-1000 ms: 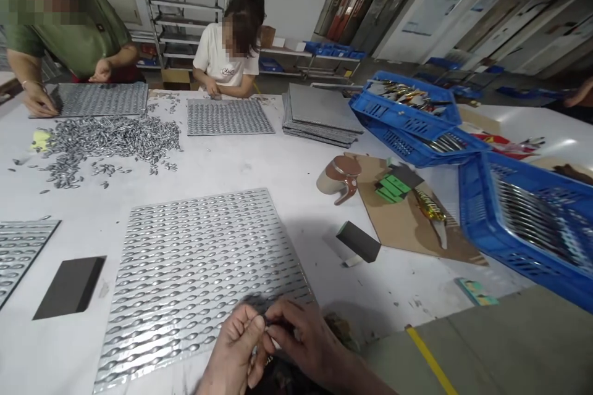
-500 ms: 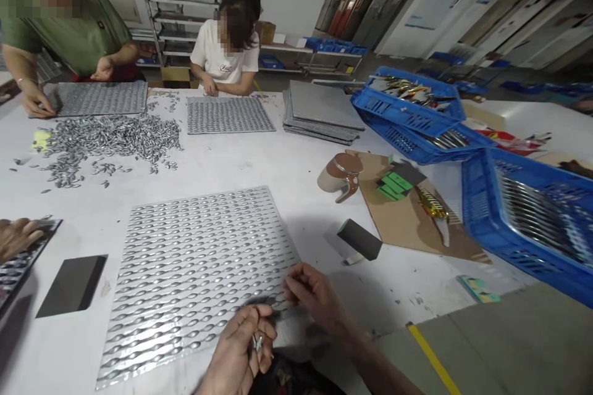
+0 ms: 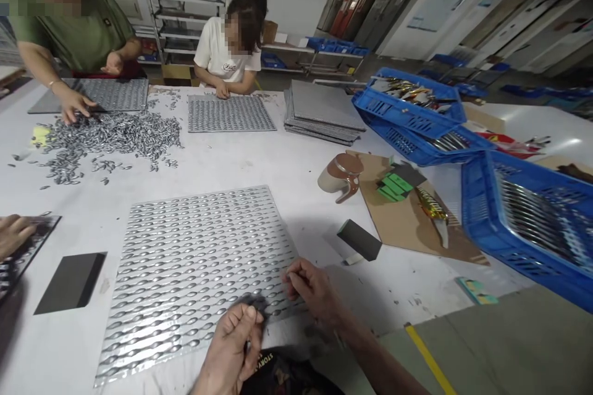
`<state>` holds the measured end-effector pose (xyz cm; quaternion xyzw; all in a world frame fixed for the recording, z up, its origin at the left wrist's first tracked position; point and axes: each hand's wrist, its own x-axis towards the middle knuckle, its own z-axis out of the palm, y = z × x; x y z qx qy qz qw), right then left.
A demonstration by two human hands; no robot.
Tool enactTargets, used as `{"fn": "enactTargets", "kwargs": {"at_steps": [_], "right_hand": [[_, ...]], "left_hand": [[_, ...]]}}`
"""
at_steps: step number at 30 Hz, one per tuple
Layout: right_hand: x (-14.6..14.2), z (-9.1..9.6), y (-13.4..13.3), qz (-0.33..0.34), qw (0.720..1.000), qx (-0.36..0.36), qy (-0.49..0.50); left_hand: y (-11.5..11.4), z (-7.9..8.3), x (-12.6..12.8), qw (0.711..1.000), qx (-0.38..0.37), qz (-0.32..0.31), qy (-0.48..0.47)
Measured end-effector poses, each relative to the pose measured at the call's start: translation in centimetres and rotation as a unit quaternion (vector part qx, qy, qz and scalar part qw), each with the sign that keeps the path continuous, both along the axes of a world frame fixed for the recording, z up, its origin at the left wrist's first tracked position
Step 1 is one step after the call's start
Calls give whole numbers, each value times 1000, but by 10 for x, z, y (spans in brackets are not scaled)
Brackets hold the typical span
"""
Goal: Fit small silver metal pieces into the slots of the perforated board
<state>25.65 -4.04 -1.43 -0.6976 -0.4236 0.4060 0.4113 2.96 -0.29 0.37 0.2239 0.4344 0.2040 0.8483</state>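
A flat sheet (image 3: 204, 262) lies before me, covered with rows of small silvery, spindle-shaped pieces. My left hand (image 3: 234, 342) is closed by its near edge, thumb pressed to the fingers; whatever lies in the curled palm is hidden. Over the sheet's right edge, near its lower corner, my right hand (image 3: 315, 290) is in a pinch. Anything between those fingertips is too small to make out. Dark shadow covers the pieces between the two hands.
Across the table, two people sit at similar sheets beside a heap of loose silvery pieces (image 3: 115, 136). Another person's hand (image 3: 13, 234) is at far left. Around me are a dark block (image 3: 71, 284), a second block (image 3: 360, 239), a brown mug (image 3: 343, 173), cardboard (image 3: 389, 219) and blue baskets (image 3: 482, 197).
My left hand has turned and its fingers have closed; the small silvery pieces seen in it before are hidden. My right hand has barely moved. The green-shirted person's hand has moved onto the heap.
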Motion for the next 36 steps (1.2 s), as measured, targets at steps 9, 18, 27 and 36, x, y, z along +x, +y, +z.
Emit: {"fn": "enactTargets", "kwargs": {"at_steps": [9, 18, 27, 36], "right_hand": [[3, -5, 4, 75, 988, -3, -134], [0, -10, 16, 66, 968, -15, -241], [-30, 18, -19, 118, 983, 58, -131], [-38, 17, -22, 71, 997, -17, -7]], "left_hand": [[-6, -12, 4, 999, 3, 37, -3], [2, -5, 0, 1000, 27, -16, 0], [-1, 1, 1, 999, 13, -7, -39], [1, 6, 7, 999, 23, -15, -25]]}}
